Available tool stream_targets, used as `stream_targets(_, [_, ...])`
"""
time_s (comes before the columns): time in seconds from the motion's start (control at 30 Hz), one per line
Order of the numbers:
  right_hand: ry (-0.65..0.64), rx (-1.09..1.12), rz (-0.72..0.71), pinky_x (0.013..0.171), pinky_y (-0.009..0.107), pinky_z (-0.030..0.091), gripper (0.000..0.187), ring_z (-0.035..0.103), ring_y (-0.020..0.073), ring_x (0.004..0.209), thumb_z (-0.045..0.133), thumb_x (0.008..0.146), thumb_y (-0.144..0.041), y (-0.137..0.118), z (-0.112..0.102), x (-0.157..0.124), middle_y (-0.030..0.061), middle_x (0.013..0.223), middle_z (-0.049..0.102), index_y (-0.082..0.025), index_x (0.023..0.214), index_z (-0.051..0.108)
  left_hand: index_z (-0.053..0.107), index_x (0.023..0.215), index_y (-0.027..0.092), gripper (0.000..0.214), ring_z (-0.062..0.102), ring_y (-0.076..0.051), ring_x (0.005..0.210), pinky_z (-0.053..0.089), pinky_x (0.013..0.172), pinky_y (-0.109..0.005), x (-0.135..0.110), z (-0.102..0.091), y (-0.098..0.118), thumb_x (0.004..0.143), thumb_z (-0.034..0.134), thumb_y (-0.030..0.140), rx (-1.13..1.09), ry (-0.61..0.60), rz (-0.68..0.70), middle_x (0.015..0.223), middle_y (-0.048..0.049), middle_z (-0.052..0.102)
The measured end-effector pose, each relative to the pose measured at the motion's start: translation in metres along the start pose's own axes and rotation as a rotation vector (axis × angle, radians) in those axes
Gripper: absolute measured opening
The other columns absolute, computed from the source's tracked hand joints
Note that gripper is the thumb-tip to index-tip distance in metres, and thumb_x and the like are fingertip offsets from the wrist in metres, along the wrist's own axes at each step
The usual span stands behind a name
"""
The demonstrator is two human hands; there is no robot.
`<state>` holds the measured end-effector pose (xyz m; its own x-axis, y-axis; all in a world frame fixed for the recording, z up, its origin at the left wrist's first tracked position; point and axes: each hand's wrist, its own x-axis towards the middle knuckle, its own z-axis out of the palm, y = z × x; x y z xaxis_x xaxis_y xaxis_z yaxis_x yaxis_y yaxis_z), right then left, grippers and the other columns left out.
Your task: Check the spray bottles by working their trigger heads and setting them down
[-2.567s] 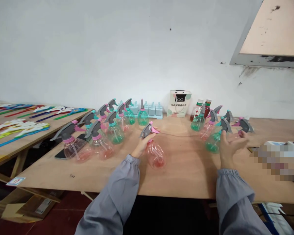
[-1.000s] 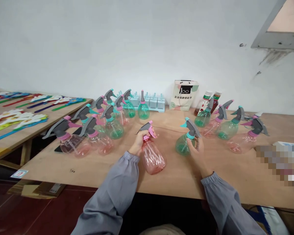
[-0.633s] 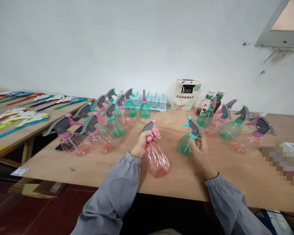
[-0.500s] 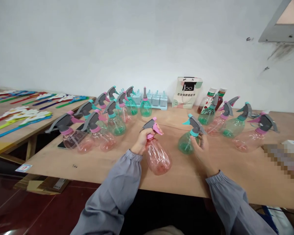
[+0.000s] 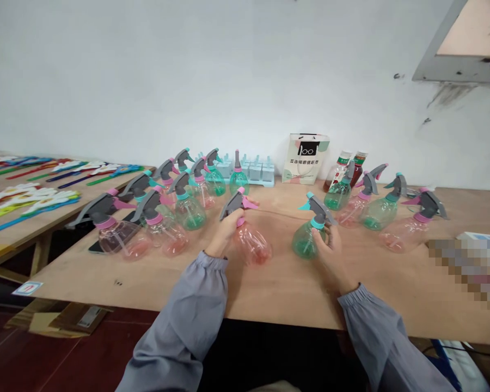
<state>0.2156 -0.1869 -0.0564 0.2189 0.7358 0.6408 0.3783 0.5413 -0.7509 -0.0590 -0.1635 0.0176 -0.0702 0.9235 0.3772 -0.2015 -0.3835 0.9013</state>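
Note:
My left hand (image 5: 224,233) grips the neck of a pink spray bottle (image 5: 250,244) with a grey and pink trigger head, tilted with its base on the wooden table (image 5: 277,283). My right hand (image 5: 330,251) is wrapped round the neck of a green spray bottle (image 5: 305,239) with a grey and teal trigger head, standing upright near the table's middle. Both bottles sit between two groups of similar bottles.
Several pink and green spray bottles (image 5: 159,218) stand at the left, several more (image 5: 381,209) at the right. A paper bag (image 5: 308,158), a blue tray (image 5: 253,171) and two drink bottles (image 5: 347,166) line the wall. A side table (image 5: 20,218) at far left holds coloured strips.
My right hand went from open near the right-hand group to gripping a green bottle brought to the middle. My left hand has shifted the pink bottle a little left and further away.

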Motion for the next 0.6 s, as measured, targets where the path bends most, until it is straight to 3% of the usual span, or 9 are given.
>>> stream_targets(0.13, [0.005,0.000,-0.001,0.094,0.047,0.053,0.035,0.064,0.0247,0.104,0.064,0.089,-0.047,0.004,0.001,0.000,0.0085,0.112,0.067,-0.026,0.117,0.060,0.071,0.085,0.020,0.020,0.068,-0.020,0.085,0.054,0.070,-0.028,0.026,-0.020,-0.006,0.069,0.059,0.024,0.229,0.151,0.146,0.092,-0.0052,0.073])
stream_targets(0.33, [0.004,0.005,0.006,0.096,0.049,0.051,0.035,0.063,0.0250,0.104,0.065,0.088,-0.047,0.008,0.001,0.000,0.0087,0.112,0.066,-0.025,0.115,0.060,0.071,0.091,0.018,0.022,0.067,-0.019,0.084,0.053,0.080,-0.030,0.066,-0.042,-0.023,0.070,0.069,0.025,0.476,0.263,0.251,0.087,-0.0039,0.072])
stream_targets(0.47, [-0.010,0.002,-0.002,0.096,0.048,0.050,0.033,0.063,0.0252,0.105,0.064,0.089,-0.047,0.004,0.001,0.000,0.0086,0.112,0.066,-0.025,0.113,0.060,0.067,0.093,0.016,0.028,0.066,-0.020,0.087,0.053,0.086,-0.033,0.075,-0.052,-0.047,0.072,0.074,0.033,0.537,0.290,0.220,0.087,-0.0047,0.069])
stream_targets(0.6, [-0.004,-0.001,0.012,0.095,0.048,0.050,0.033,0.063,0.0262,0.104,0.064,0.088,-0.047,0.001,0.001,0.000,0.0085,0.110,0.066,-0.025,0.113,0.060,0.062,0.097,0.018,0.036,0.059,-0.026,0.110,0.047,0.103,-0.042,0.079,-0.061,-0.074,0.071,0.077,0.037,0.634,0.380,0.276,0.107,-0.0088,0.059])
